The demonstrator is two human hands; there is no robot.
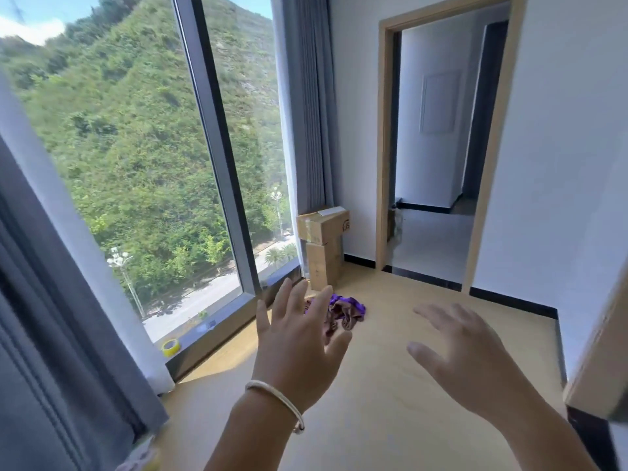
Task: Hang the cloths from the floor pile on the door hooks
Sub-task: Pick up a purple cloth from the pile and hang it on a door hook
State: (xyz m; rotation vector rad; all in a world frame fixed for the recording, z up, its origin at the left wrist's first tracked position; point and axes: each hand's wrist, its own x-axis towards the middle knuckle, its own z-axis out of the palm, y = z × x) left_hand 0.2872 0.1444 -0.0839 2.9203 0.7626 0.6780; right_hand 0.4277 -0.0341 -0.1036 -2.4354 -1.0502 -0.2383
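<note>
- The crumpled purple and brown cloth pile (343, 311) on the floor is partly hidden behind the left hand (299, 338).
- The pale wooden door edge (598, 362) is cut off at the right and blurred.
- The print on the stacked cardboard boxes (323, 246) is too small to read.

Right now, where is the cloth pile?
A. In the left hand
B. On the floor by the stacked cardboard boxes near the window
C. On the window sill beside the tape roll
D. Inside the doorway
B: the cloth pile lies on the floor just in front of the stacked cardboard boxes, beyond both empty, open hands.
</note>
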